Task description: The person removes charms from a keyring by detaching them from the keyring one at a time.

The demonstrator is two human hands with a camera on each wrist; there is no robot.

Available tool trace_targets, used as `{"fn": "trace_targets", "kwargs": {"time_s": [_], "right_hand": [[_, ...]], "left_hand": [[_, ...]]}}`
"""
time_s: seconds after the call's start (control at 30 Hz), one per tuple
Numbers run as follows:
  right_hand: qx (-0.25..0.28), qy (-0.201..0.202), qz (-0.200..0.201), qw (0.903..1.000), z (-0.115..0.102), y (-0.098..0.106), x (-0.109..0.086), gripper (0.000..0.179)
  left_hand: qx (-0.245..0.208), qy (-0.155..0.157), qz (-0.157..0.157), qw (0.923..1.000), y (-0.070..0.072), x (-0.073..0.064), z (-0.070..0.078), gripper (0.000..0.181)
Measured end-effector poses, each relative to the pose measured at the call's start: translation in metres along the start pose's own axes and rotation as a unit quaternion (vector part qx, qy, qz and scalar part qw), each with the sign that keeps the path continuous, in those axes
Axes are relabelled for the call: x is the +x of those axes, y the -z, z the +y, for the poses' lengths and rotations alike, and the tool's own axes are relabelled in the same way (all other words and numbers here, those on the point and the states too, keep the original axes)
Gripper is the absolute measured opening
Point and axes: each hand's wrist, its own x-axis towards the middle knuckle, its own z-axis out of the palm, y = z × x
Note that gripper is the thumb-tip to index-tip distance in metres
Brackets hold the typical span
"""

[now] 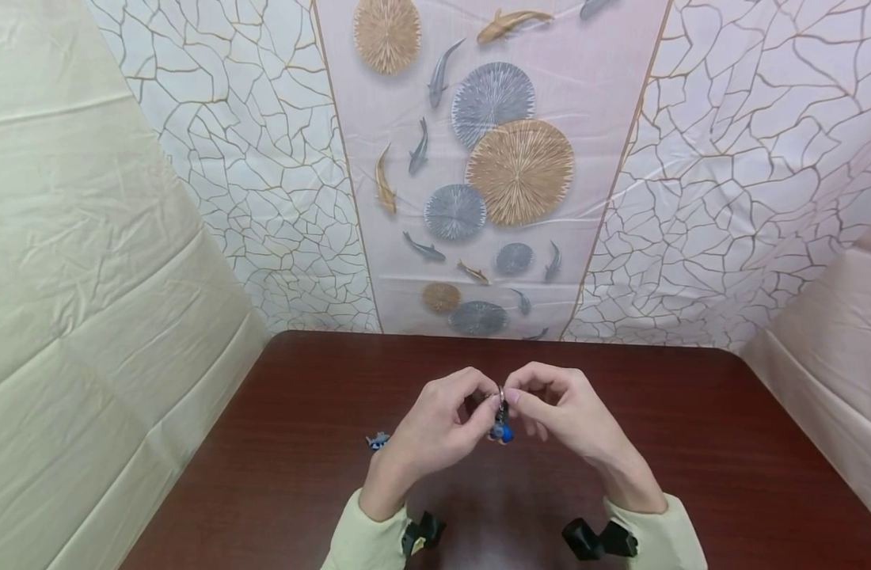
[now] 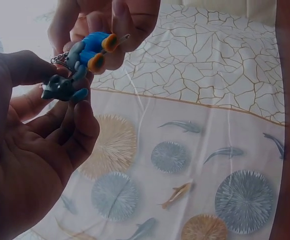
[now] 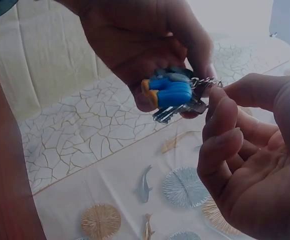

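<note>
Over the table, my left hand point(image 1: 439, 423) and right hand point(image 1: 574, 412) meet at a metal key ring point(image 1: 502, 392). Thumb and fingers of each pinch it from its own side. From the ring hangs a small keychain figure point(image 1: 501, 431) with a grey upper part and blue lower part. In the right wrist view its blue legs point(image 3: 172, 94) end in orange feet, and a short chain point(image 3: 205, 81) links it to the ring. Silver keys point(image 3: 167, 114) show just below the figure. The left wrist view has the figure point(image 2: 87, 57) between both hands, its grey head beside my left fingers.
A small blue-grey object point(image 1: 378, 440) lies on the dark red-brown table point(image 1: 300, 491), just left of my left hand. A patterned cloth point(image 1: 478, 261) rises behind the table's back edge, and pale cloth point(image 1: 108, 317) hangs at the left side. Black devices point(image 1: 599, 540) sit at both wrists.
</note>
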Motion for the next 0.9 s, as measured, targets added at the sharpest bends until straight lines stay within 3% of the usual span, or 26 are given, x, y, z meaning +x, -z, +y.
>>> {"fn": "trace_targets", "kwargs": {"time_s": [0.43, 0.9], "right_hand": [[-0.04, 0.009, 0.01, 0.9991, 0.005, 0.0, 0.001, 0.007], [-0.066, 0.052, -0.025, 0.9961, 0.007, 0.005, -0.001, 0.016]], "left_hand": [[-0.009, 0.029, -0.01, 0.9995, -0.001, 0.0, 0.005, 0.006], [-0.014, 0.012, -0.014, 0.9997, -0.002, 0.0, 0.012, 0.007]]}}
